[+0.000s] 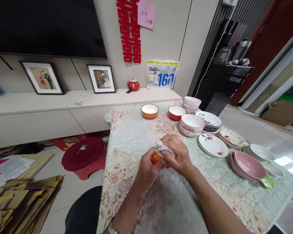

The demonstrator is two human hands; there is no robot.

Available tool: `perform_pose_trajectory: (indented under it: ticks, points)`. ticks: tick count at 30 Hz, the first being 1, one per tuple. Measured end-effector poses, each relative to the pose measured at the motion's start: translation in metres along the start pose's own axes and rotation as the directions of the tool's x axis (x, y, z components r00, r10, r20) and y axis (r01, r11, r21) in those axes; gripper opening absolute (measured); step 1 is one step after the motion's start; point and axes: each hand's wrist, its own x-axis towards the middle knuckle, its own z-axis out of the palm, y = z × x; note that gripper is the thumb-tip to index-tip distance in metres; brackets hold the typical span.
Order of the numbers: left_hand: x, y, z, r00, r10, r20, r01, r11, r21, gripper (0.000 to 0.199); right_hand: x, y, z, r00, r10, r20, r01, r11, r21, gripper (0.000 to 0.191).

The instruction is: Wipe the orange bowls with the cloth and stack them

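Clasps an orange item (156, 158), mostly hidden, in a closed left grip (148, 165), above the floral-covered bench (134, 133). Presses a pale cloth (164, 150) onto it with a curled, closed right grip (177, 153). Faces an orange bowl (149, 114) and a red bowl (176, 115) just beyond; meets stacked white bowls (190, 129), floral plates (213, 145) and pink dishes (250, 165) crowding the right side. Looks farther toward framed photos (42, 78), a red jar (133, 85) and a plastic bag (162, 74).
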Motion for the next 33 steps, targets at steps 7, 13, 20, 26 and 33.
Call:
perform_pose_trajectory:
  ticks: [7, 13, 20, 26, 33]
  points:
    - [-0.001, -0.004, 0.001, 0.999, -0.031, 0.015, 0.032, 0.999, -0.009, 0.035, -0.004, 0.022, 0.002, 0.906, 0.414, -0.085, -0.364, 0.866, 0.342, 0.027]
    - [0.002, -0.006, 0.005, 0.989, -0.068, -0.13, 0.01, 0.916, -0.402, 0.039, -0.007, 0.052, 0.018, 0.633, 0.772, -0.061, -0.55, 0.503, 0.667, 0.041]
    - [0.006, -0.005, 0.003, 0.96, -0.039, -0.277, -0.083, 0.906, -0.416, 0.035, -0.01, 0.032, 0.026, 0.825, 0.552, -0.119, -0.489, 0.804, 0.338, 0.046]
    - [0.008, -0.004, 0.004, 0.943, -0.043, -0.331, -0.102, 0.907, -0.408, 0.035, -0.011, 0.006, 0.034, 0.99, 0.057, -0.131, -0.073, 0.99, -0.122, 0.041]
    - [0.005, -0.009, 0.003, 0.977, -0.02, -0.211, -0.068, 0.912, -0.405, 0.034, -0.009, 0.019, 0.023, 0.931, 0.309, -0.192, -0.29, 0.949, 0.122, 0.041]
